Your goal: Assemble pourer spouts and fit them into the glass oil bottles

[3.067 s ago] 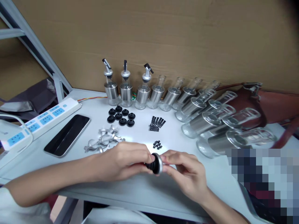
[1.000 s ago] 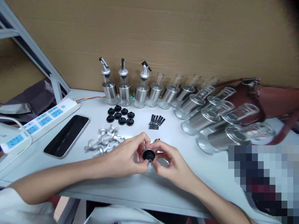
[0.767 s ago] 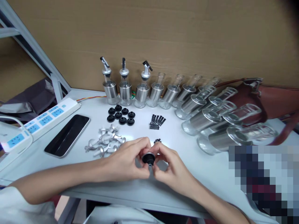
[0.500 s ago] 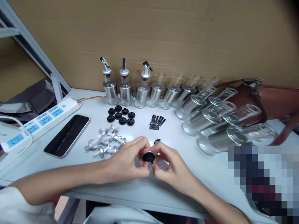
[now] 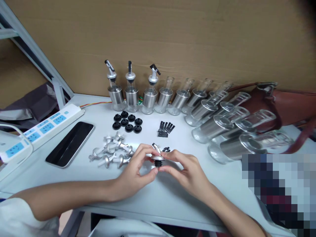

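Observation:
Between my fingertips is a bottle pourer (image 5: 158, 160), silver on top with a ribbed black stopper below and its spout pointing up. My left hand (image 5: 138, 169) pinches it from the left side. From the right, thumb and fingers of my right hand (image 5: 187, 171) grip the same pourer. Left of my hands lies a pile of silver spout tops (image 5: 112, 148). Several black stoppers (image 5: 127, 121) stand in rows behind that pile. Beyond my hands are small black lever pieces (image 5: 166, 129) and a cluster of tiny black rings (image 5: 166, 149).
Three glass bottles fitted with pourers (image 5: 132, 95) stand at the back. Several bottles without pourers (image 5: 181, 98) continue to the right. A phone (image 5: 70, 144) and a power strip (image 5: 44, 130) lie at left. A brown bag (image 5: 291, 103) sits at the right rear.
The pourer has been tipped upright, so its silver spout and ribbed side now show. My fingers have shifted around it, and the left hand has opened out a little.

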`<state>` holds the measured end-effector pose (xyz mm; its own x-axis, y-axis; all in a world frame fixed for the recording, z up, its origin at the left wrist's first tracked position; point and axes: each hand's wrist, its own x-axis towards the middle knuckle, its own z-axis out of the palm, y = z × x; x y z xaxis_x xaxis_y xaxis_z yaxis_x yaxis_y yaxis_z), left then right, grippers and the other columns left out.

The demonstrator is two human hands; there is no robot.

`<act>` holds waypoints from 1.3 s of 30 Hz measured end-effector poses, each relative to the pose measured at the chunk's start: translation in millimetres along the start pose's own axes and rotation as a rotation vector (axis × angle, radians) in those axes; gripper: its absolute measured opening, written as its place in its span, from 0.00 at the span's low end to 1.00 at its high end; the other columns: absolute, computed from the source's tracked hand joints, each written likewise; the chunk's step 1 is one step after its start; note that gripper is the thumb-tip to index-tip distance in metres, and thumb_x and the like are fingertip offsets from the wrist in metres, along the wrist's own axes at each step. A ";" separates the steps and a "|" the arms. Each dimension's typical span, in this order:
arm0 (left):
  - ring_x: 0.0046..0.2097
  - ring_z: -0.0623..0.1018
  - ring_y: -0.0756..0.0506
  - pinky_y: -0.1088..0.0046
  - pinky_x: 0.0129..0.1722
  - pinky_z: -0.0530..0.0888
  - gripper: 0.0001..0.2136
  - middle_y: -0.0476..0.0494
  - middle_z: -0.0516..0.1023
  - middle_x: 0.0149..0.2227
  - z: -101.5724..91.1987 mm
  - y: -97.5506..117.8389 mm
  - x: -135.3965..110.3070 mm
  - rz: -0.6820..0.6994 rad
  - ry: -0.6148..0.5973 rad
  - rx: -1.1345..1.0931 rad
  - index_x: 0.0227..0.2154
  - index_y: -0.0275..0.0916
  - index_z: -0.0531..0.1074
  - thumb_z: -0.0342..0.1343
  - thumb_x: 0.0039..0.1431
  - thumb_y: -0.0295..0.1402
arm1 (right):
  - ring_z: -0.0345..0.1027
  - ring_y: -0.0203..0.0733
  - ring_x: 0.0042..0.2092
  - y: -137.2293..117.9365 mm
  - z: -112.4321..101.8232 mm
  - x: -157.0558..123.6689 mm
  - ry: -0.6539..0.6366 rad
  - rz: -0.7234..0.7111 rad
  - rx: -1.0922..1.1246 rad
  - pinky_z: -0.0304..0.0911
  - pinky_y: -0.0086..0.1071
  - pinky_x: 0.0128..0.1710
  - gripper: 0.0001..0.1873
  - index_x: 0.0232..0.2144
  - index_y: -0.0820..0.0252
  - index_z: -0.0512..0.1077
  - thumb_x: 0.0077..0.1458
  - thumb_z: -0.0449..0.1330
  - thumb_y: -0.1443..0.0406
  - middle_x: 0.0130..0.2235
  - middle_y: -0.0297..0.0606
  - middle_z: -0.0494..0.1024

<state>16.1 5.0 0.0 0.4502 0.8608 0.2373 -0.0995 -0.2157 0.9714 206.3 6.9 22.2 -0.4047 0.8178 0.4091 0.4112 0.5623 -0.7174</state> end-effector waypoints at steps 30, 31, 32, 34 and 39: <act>0.44 0.68 0.45 0.69 0.43 0.64 0.11 0.45 0.69 0.41 -3.4 4.5 0.5 -0.150 -0.101 0.081 0.42 0.42 0.68 0.52 0.57 0.23 | 0.68 0.52 0.36 60.8 -26.6 1.6 -0.014 0.226 -0.822 0.64 0.41 0.35 0.10 0.31 0.61 0.76 0.57 0.54 0.71 0.32 0.46 0.75; 0.43 0.69 0.45 0.68 0.44 0.64 0.08 0.45 0.69 0.41 -3.2 4.0 0.5 -0.172 -0.097 0.056 0.41 0.42 0.69 0.53 0.60 0.26 | 0.68 0.52 0.36 59.3 -26.9 2.1 -0.004 0.238 -0.830 0.64 0.41 0.34 0.09 0.29 0.61 0.75 0.56 0.55 0.70 0.32 0.46 0.75; 0.42 0.69 0.46 0.68 0.43 0.65 0.05 0.45 0.69 0.40 -2.6 2.9 0.2 -0.200 -0.085 0.028 0.40 0.41 0.68 0.53 0.62 0.29 | 0.68 0.52 0.36 56.6 -27.2 3.0 0.010 0.249 -0.827 0.64 0.41 0.33 0.08 0.28 0.61 0.74 0.56 0.56 0.70 0.31 0.45 0.74; 0.40 0.68 0.47 0.69 0.43 0.65 0.04 0.46 0.68 0.40 -0.8 -0.4 -1.2 -0.257 -0.036 -0.024 0.39 0.41 0.66 0.53 0.63 0.32 | 0.68 0.48 0.32 47.6 -26.9 5.7 0.054 0.263 -0.753 0.64 0.38 0.30 0.05 0.27 0.61 0.72 0.55 0.57 0.69 0.30 0.43 0.75; 0.38 0.67 0.48 0.68 0.43 0.64 0.21 0.47 0.69 0.42 2.4 -6.6 -4.2 -0.326 0.012 -0.112 0.50 0.46 0.54 0.58 0.60 0.32 | 0.66 0.37 0.26 16.6 -17.1 11.0 0.151 0.134 -0.358 0.62 0.29 0.25 0.04 0.31 0.58 0.69 0.59 0.56 0.68 0.27 0.35 0.74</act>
<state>17.0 1.6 -7.4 0.4639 0.8817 -0.0863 -0.0494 0.1231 0.9912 222.6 27.3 24.4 -0.2147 0.8806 0.4225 0.7210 0.4347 -0.5397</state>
